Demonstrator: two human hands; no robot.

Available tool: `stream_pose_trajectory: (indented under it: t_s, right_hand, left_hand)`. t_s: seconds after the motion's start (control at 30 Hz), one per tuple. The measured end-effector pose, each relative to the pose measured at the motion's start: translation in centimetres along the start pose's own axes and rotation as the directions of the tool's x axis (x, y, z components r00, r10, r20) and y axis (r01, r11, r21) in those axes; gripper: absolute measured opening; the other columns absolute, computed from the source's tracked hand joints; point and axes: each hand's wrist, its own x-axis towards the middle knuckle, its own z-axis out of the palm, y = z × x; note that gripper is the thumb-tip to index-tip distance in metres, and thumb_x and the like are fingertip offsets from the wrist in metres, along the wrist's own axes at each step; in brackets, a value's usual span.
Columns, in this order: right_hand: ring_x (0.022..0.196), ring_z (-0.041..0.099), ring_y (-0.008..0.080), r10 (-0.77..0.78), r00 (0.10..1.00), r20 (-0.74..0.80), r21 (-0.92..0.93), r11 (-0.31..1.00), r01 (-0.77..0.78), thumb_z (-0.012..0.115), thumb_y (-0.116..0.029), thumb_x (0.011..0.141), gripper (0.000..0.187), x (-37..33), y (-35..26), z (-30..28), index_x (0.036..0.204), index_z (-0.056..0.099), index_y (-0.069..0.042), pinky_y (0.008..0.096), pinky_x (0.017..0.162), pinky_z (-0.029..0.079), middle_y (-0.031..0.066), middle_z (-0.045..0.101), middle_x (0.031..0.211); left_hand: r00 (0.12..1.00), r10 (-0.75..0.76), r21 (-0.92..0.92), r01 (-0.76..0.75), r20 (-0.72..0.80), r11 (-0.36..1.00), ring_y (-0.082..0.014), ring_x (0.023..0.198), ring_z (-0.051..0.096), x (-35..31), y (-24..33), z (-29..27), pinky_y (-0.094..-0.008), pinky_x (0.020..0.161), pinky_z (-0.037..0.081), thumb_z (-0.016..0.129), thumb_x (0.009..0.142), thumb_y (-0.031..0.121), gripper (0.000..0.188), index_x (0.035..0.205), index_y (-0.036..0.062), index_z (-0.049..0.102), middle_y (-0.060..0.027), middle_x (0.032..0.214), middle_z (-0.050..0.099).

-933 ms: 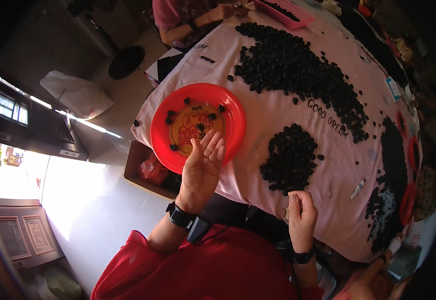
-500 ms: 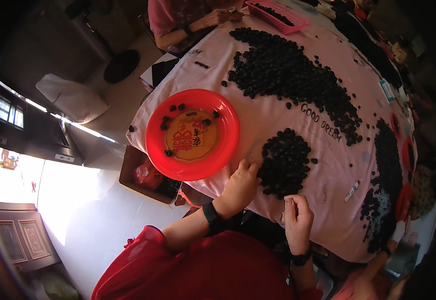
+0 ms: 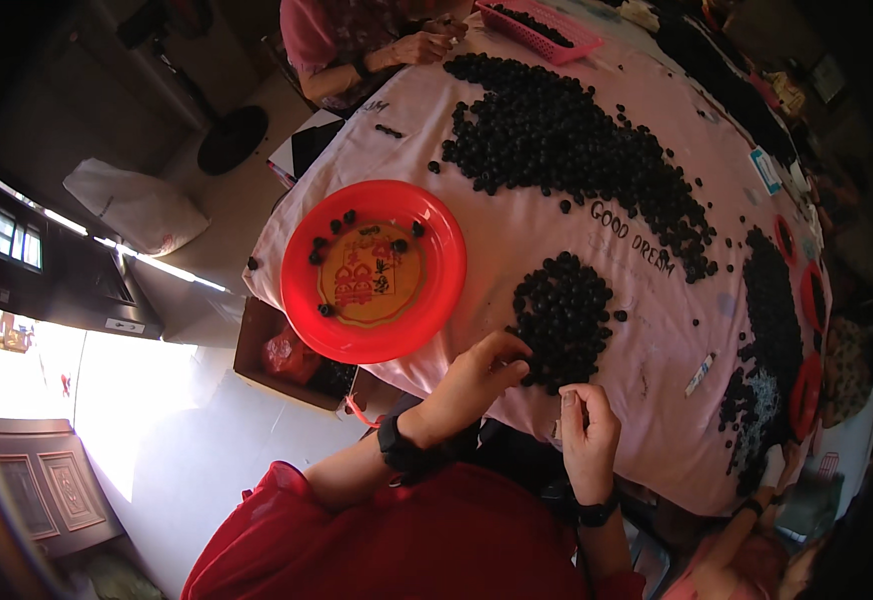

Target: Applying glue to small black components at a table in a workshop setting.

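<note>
A small heap of round black pieces point(image 3: 562, 325) lies on the pink cloth in front of me. At its near left edge is my left hand point(image 3: 472, 382), thumb and forefinger apart, with nothing visible between them. Just below the heap, my right hand point(image 3: 590, 445) is closed, thumb against curled fingers; whatever it holds is hidden. Left of the heap sits a red plate point(image 3: 439, 300) with a yellow-orange printed centre. Several loose black pieces, such as the black piece point(image 3: 399, 246), lie scattered on it.
A larger heap of black pieces point(image 3: 557, 135) spreads beyond, near a pink basket point(image 3: 582, 47). Across the table are a person's hands point(image 3: 422, 47); another person's arm point(image 3: 742, 525) reaches in at lower right. A cardboard box point(image 3: 257, 345) stands below the table's left edge. A marker-like tube point(image 3: 700, 373) lies right.
My left hand has opened its thumb and forefinger at the heap's edge. Some pieces on the plate have shifted slightly. My right hand stays closed. The whole view has moved a little.
</note>
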Motion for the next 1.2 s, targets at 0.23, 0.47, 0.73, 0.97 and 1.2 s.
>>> stream_pose_trajectory:
  t_s: [0.23,0.47,0.73,0.97,1.2]
  right_hand:
    - [0.059,0.047,0.0022,-0.169,0.985,0.036,0.052,0.985,0.167,0.056,-0.005,0.1,0.008,-0.6,-0.8,0.1,0.105,0.062,-0.002,0.0203,0.051,0.039,-0.0026,0.056,0.077]
    - [0.068,0.059,0.009,-0.009,0.996,0.086,0.14,0.99,-0.003,0.058,-0.004,0.097,0.012,-1.0,-1.6,-0.7,0.108,0.063,-0.001,0.0258,0.062,0.049,0.0051,0.066,0.085]
    - [0.067,0.061,0.0118,-0.145,0.988,0.061,0.055,0.988,0.142,0.058,-0.003,0.097,0.012,-1.2,-2.0,-0.7,0.107,0.063,0.0,0.0263,0.061,0.05,0.0078,0.066,0.084]
    - [0.068,0.064,0.0158,-0.153,0.986,0.06,0.02,0.988,0.152,0.059,-0.003,0.096,0.013,-1.2,-2.5,-0.7,0.108,0.063,0.0,0.0286,0.062,0.05,0.0105,0.066,0.087]
    - [0.069,0.067,0.0222,-0.35,0.934,0.078,-0.075,0.932,0.355,0.064,-0.003,0.091,0.013,-0.8,-3.0,-0.3,0.104,0.066,0.0,0.032,0.063,0.052,0.0113,0.069,0.085]
  left_hand:
    - [0.832,-0.071,-0.704,0.507,0.55,0.497,-0.0125,0.089,0.065,-1.2,0.2,-0.5,-0.0267,0.079,0.054,0.06,0.1,0.019,0.026,0.122,0.0041,0.059,-0.0049,0.104,0.065]
    - [0.782,-0.034,-0.726,0.593,0.623,0.348,-0.0173,0.105,0.067,-1.9,0.0,-0.6,-0.0242,0.079,0.056,0.056,0.101,0.02,0.033,0.127,-0.0008,0.056,-0.0086,0.108,0.067]
    - [0.808,0.007,-0.729,0.529,0.59,0.434,-0.0124,0.092,0.066,-2.3,0.3,-0.1,-0.0235,0.073,0.055,0.055,0.101,0.033,0.038,0.121,0.001,0.06,-0.0054,0.101,0.067]
    - [0.795,-0.003,-0.709,0.544,0.607,0.448,-0.0091,0.088,0.061,-2.9,0.8,0.1,-0.0262,0.078,0.052,0.053,0.103,0.033,0.034,0.117,0.0035,0.062,-0.0012,0.094,0.064]
    - [0.803,0.005,-0.721,0.531,0.595,0.445,-0.0102,0.087,0.064,-3.2,1.0,0.0,-0.0265,0.077,0.053,0.055,0.101,0.035,0.034,0.115,0.0034,0.062,-0.0027,0.097,0.067]
